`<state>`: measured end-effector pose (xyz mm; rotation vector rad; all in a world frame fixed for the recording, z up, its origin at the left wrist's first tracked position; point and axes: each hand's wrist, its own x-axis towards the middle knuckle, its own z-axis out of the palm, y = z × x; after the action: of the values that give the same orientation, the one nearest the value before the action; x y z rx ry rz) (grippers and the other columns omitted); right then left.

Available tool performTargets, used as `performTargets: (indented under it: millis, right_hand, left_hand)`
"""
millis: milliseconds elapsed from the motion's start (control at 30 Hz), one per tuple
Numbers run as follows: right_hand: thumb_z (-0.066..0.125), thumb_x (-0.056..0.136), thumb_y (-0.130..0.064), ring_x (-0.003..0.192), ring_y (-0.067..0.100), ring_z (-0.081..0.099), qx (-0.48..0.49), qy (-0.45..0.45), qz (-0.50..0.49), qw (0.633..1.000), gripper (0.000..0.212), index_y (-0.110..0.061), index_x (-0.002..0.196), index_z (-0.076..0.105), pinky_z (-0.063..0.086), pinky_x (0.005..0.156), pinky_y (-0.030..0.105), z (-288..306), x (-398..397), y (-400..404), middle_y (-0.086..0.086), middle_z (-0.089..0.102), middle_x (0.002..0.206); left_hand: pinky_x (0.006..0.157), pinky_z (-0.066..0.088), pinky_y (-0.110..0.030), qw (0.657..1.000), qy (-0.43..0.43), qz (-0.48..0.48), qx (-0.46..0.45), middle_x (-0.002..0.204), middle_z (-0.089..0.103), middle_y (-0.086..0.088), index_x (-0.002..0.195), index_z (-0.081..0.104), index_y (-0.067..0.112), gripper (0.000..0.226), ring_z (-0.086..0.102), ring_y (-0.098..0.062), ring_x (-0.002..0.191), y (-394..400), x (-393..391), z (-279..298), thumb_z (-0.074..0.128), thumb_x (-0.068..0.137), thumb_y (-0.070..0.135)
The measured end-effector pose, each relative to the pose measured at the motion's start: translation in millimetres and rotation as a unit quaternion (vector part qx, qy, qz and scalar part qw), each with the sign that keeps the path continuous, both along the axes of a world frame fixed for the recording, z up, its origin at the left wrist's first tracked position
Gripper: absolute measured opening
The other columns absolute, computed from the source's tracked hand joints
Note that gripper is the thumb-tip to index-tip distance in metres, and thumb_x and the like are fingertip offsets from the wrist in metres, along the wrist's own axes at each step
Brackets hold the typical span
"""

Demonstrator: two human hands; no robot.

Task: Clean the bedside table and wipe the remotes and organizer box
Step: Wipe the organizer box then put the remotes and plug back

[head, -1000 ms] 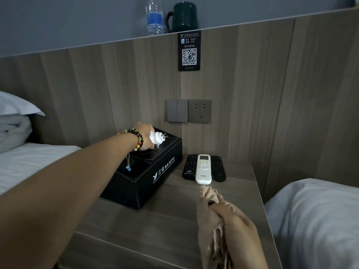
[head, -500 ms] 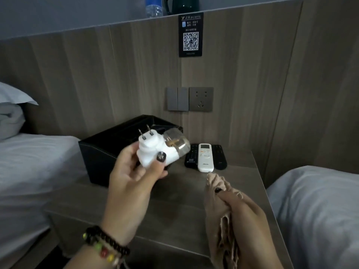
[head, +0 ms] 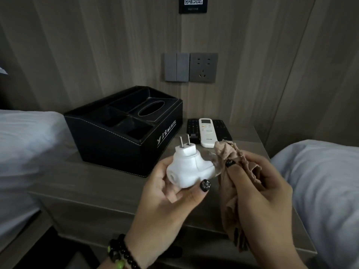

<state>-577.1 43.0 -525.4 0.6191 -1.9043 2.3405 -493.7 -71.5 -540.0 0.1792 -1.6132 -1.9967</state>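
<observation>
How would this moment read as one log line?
left hand: holds white plug-in device | right hand: presses cloth to it | remotes, organizer box: on bedside table

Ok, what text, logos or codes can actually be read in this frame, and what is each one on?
"HOTEL", after a logo and Chinese characters I cannot read: side of the black organizer box.
QR code, cut off at the top, small print below blurred: black wall plaque.
Brand mark near the bottom end, blurred: white remote.
Button labels too small: two black remotes.
</observation>
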Motion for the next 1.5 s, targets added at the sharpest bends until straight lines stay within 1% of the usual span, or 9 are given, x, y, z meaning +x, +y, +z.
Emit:
performTargets:
  millis: [333, 500, 633, 733, 833, 1000, 1200, 1333, 1500]
  right_hand:
    - [0.062, 0.081, -0.024, 0.082, 0.008, 0.066, 0.059, 0.227, 0.011, 0.972, 0.023, -0.024, 0.102, 0.072, 0.05, 0.069, 0.022, -15.9, 14.5, -6.7, -0.004, 0.065, 0.096]
    - [0.062, 0.083, -0.023, 0.089, 0.013, 0.067, 0.058, 0.253, 0.018, 0.966, 0.026, -0.019, 0.107, 0.071, 0.055, 0.065, 0.03, -18.7, 18.3, -7.9, -0.005, 0.064, 0.101]
    - [0.063, 0.081, -0.025, 0.07, 0.013, 0.064, 0.031, 0.163, 0.009, 0.986, 0.021, -0.038, 0.096, 0.07, 0.051, 0.062, 0.027, -18.2, 12.9, -8.6, -0.004, 0.066, 0.085]
    - [0.062, 0.08, -0.016, 0.079, 0.009, 0.065, 0.031, 0.165, -0.022, 0.986, 0.026, -0.038, 0.092, 0.069, 0.047, 0.068, 0.012, -15.3, 9.9, -6.4, -0.006, 0.067, 0.089]
    - [0.063, 0.081, -0.016, 0.083, 0.009, 0.064, 0.038, 0.192, -0.019, 0.98, 0.022, -0.03, 0.097, 0.07, 0.046, 0.071, 0.012, -14.9, 12.2, -5.9, -0.008, 0.066, 0.09]
    - [0.061, 0.081, -0.015, 0.086, 0.007, 0.064, 0.048, 0.261, 0.004, 0.964, 0.024, -0.01, 0.102, 0.071, 0.044, 0.076, 0.011, -19.9, 27.8, -14.2, -0.001, 0.064, 0.095]
    - [0.058, 0.082, -0.023, 0.082, 0.003, 0.063, 0.033, 0.23, -0.051, 0.971, 0.021, -0.024, 0.099, 0.069, 0.044, 0.073, 0.01, -11.7, 13.1, -3.9, -0.004, 0.065, 0.092]
    - [0.058, 0.082, -0.023, 0.084, 0.0, 0.062, 0.047, 0.248, -0.067, 0.965, 0.022, -0.018, 0.1, 0.07, 0.042, 0.074, 0.006, -10.4, 11.6, -2.7, 0.0, 0.065, 0.093]
    - [0.06, 0.079, -0.015, 0.098, 0.007, 0.064, 0.064, 0.321, -0.058, 0.943, 0.025, -0.007, 0.1, 0.072, 0.044, 0.084, 0.012, -18.5, 22.5, -10.0, 0.003, 0.064, 0.098]
  left_hand:
    - [0.093, 0.045, -0.023, 0.988, -0.039, 0.036, -0.148, 0.122, 0.064, 0.018, 0.123, 0.055, 0.042, 0.062, 0.057, 0.001, 0.116, -9.1, 5.3, -11.5, 0.051, 0.071, 0.077]
    - [0.089, 0.05, -0.021, 0.985, -0.031, 0.053, -0.16, 0.12, 0.063, 0.016, 0.127, 0.051, 0.04, 0.053, 0.059, 0.0, 0.112, -7.7, 4.0, -10.7, 0.04, 0.081, 0.065]
    - [0.047, 0.048, -0.024, 0.989, -0.046, 0.026, -0.138, 0.084, 0.068, 0.002, 0.11, 0.058, 0.043, 0.041, 0.062, -0.014, 0.06, 0.6, 4.6, -6.9, 0.045, 0.078, 0.064]
    - [0.039, 0.043, -0.023, 0.991, -0.04, 0.004, -0.125, 0.073, 0.064, 0.0, 0.108, 0.059, 0.04, 0.039, 0.054, -0.014, 0.046, 8.3, 1.6, -7.0, 0.048, 0.078, 0.063]
    - [0.04, 0.046, -0.025, 0.992, -0.032, 0.043, -0.116, 0.076, 0.069, 0.001, 0.107, 0.061, 0.032, 0.039, 0.061, -0.014, 0.051, 5.5, -2.1, -3.2, 0.053, 0.081, 0.059]
    - [0.086, 0.055, -0.047, 0.99, -0.028, 0.11, -0.085, 0.103, 0.073, -0.003, 0.108, 0.067, 0.023, 0.041, 0.07, -0.019, 0.097, -15.1, -3.7, -2.5, 0.047, 0.085, 0.052]
    - [0.032, 0.042, -0.024, 0.991, -0.031, 0.004, -0.13, 0.075, 0.069, -0.006, 0.101, 0.063, 0.029, 0.03, 0.059, -0.018, 0.042, 4.2, 0.8, -0.8, 0.056, 0.084, 0.053]
    - [0.034, 0.041, -0.022, 0.994, -0.034, -0.005, -0.102, 0.072, 0.069, -0.008, 0.098, 0.065, 0.027, 0.031, 0.058, -0.023, 0.039, 7.2, -1.6, -1.6, 0.058, 0.082, 0.054]
    - [0.065, 0.056, -0.033, 0.998, -0.004, 0.07, -0.006, 0.089, 0.075, -0.006, 0.097, 0.072, 0.022, 0.029, 0.071, -0.018, 0.079, -0.4, -7.9, 2.5, 0.067, 0.078, 0.043]
